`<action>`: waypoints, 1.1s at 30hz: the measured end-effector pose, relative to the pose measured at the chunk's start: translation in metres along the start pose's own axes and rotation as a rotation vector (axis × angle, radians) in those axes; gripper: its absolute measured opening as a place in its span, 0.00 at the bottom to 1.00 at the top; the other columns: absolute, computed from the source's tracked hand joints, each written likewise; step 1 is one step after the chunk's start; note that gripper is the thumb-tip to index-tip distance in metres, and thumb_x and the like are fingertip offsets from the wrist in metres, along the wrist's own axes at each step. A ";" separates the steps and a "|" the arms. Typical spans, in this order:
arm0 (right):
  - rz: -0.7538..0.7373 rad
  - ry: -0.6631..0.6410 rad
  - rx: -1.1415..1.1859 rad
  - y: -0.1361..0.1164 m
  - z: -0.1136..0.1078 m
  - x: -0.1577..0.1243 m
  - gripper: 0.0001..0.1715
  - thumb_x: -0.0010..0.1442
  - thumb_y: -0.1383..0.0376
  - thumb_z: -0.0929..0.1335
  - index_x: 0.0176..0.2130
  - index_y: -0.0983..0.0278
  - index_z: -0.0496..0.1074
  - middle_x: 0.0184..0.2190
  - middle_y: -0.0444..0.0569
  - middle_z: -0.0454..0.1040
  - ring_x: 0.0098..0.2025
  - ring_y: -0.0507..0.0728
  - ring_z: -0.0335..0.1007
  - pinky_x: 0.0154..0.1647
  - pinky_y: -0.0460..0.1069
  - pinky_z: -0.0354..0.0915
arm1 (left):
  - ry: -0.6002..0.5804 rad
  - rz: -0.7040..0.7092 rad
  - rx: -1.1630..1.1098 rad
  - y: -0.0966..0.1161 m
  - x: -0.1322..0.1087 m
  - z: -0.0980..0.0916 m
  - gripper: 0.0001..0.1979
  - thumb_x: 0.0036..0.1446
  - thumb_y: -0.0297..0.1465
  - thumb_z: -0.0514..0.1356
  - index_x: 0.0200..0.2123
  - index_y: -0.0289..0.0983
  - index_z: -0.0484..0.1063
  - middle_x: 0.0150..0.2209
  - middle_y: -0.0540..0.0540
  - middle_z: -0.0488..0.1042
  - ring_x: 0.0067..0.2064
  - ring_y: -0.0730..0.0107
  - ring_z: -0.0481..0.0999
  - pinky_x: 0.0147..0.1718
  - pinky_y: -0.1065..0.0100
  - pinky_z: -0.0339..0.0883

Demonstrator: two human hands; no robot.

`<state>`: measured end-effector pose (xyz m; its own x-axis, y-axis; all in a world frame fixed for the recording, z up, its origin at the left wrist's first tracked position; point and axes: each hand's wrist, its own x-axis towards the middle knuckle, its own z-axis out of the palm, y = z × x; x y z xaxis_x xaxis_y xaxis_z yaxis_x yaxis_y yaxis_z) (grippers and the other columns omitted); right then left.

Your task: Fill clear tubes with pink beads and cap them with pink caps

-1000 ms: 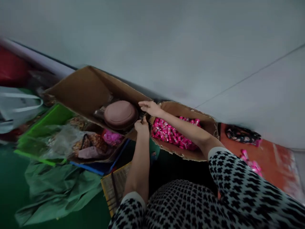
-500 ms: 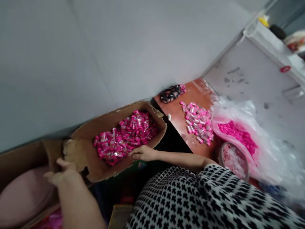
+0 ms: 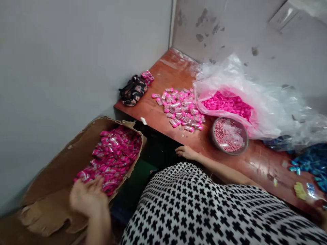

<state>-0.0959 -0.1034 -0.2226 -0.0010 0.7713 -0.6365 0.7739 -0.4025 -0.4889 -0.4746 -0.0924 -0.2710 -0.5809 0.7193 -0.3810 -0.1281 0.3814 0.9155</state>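
Observation:
Over the near end of a torn cardboard box [image 3: 60,154], my left hand [image 3: 88,197] is blurred, its fingers spread loosely with nothing visible in them. It overlaps a heap of shiny pink wrapped packets [image 3: 114,156] in the box; whether it touches them I cannot tell. By the table's front edge is my right hand [image 3: 187,152], fingers loosely stretched and nothing seen in it. Beyond it, small clear bottles with pink caps [image 3: 180,109] lie spread on the brown table [image 3: 163,76].
A bowl [image 3: 213,139] of pink beads and clear tubes stands beside a plastic bag [image 3: 263,102] holding pink pieces [image 3: 227,103]. A dark patterned pouch [image 3: 135,90] lies against the wall. Blue pieces [image 3: 311,160] and another person's blurred hand [image 3: 318,209] are at right.
The view has swung right, showing more of the table. My right hand has left the box rim for the table edge. My left hand has moved from the torn flap over the packets.

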 end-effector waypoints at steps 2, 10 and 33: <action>0.007 0.079 -0.046 0.022 -0.025 -0.008 0.19 0.58 0.70 0.62 0.47 0.66 0.74 0.42 0.52 0.77 0.36 0.55 0.75 0.42 0.48 0.68 | -0.191 -0.036 -0.129 0.004 -0.036 0.058 0.16 0.48 0.43 0.59 0.37 0.39 0.69 0.20 0.55 0.69 0.25 0.72 0.75 0.26 0.68 0.73; 0.138 0.590 0.139 0.135 -0.125 -0.069 0.19 0.59 0.64 0.60 0.45 0.65 0.73 0.36 0.51 0.78 0.35 0.55 0.74 0.41 0.49 0.69 | -0.926 -0.112 0.047 0.012 -0.144 0.219 0.25 0.47 0.45 0.62 0.42 0.32 0.72 0.23 0.48 0.73 0.30 0.65 0.78 0.32 0.63 0.76; 0.329 0.843 -0.092 0.201 -0.221 -0.072 0.17 0.59 0.61 0.64 0.45 0.67 0.70 0.40 0.54 0.73 0.40 0.57 0.69 0.43 0.51 0.64 | -1.700 0.190 0.129 0.064 -0.204 0.385 0.16 0.54 0.34 0.57 0.46 0.37 0.72 0.39 0.42 0.76 0.31 0.67 0.78 0.31 0.64 0.75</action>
<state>0.1993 -0.1310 -0.1427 0.6645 0.7439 -0.0706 0.7007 -0.6531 -0.2871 -0.0549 0.0088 -0.1849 0.8730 0.4847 -0.0533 -0.0535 0.2037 0.9776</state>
